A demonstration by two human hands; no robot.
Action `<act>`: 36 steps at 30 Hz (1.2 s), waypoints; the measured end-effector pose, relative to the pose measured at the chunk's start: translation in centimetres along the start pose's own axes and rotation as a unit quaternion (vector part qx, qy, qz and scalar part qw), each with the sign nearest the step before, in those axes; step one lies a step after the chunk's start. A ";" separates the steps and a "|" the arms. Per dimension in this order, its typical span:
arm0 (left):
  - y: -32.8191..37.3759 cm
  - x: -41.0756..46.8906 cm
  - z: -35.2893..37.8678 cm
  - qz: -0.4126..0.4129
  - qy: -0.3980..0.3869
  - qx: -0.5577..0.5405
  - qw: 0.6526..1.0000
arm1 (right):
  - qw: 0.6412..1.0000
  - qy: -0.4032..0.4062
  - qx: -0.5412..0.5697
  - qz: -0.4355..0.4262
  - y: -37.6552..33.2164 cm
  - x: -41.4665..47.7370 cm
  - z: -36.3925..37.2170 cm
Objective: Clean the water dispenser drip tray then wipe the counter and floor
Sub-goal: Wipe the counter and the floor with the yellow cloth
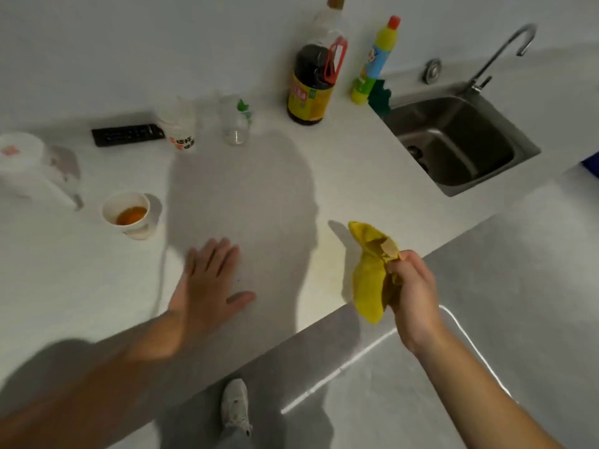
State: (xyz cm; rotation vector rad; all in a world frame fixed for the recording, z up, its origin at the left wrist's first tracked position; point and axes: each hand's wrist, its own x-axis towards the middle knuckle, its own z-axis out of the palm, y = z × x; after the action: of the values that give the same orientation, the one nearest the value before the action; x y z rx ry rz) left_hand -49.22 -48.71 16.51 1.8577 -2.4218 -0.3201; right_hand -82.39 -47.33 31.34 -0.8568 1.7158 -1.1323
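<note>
On the white counter (pixel 265 196) the left hand (pixel 210 286) is laid flat, fingers straight, while a bunched yellow cloth (pixel 372 280) is gripped above its edge by the right hand (pixel 413 286).

A home kitchen; white counter (pixel 356 176) with steel sink (pixel 460 140), faucet (pixel 499 56), sauce bottle (pixel 312 82).

Left grip (pixel 210 280): palm down, flat on the table (pixel 259 189). Fingers straight and close together, thumb spread out to the right. Left forearm: bare, entering from the lower left corner, wrist in line with the grip.

Right grip (pixel 413 286): fingers curled round a bunched yellow cloth (pixel 369 280), knuckles facing the camera. It is positioned over the table's near edge, well apart from the left grip. Right forearm: bare, entering from the lower right corner, angled up and to the left.
</note>
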 end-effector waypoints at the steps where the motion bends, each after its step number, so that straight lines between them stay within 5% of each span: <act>1: 0.1 0.1 0.0 -0.001 0.005 0.001 1.000 | 0.997 0.026 -0.053 -0.039 0.1 1.3 -1.4; 4: 1.0 1.0 0.1 -0.019 0.019 -0.011 1.000 | 0.965 0.046 -0.212 -0.146 1.4 4.9 -4.1; 10: 4.8 5.0 1.7 -0.082 -0.004 0.047 0.996 | 0.888 -0.116 -0.402 -0.192 6.6 10.0 -5.1; 15: 5.0 4.9 2.3 -0.098 0.019 0.058 0.993 | 0.902 -0.165 -0.369 -0.155 7.6 11.1 -5.8; 23: 5.2 4.8 1.4 -0.115 -0.011 0.079 0.990 | 0.848 -0.305 -0.407 -0.149 9.8 8.5 -5.5; 25: 5.3 4.9 1.4 -0.120 -0.017 0.076 0.990 | 0.871 -0.278 -0.385 -0.125 9.3 8.2 -4.8; 29: 5.2 4.9 1.3 -0.125 -0.022 0.064 0.990 | 0.909 -0.095 -0.397 -0.086 8.6 8.2 -1.9; 36: 5.5 5.0 1.0 -0.115 -0.017 0.048 0.992 | 0.843 -0.069 -0.533 -0.014 10.4 4.8 5.0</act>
State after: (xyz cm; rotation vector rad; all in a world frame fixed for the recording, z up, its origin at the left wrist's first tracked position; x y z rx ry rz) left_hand -55.93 -52.02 16.34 2.1965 -2.2827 -0.2538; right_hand -80.31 -49.62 19.22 -1.5627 2.1752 0.0055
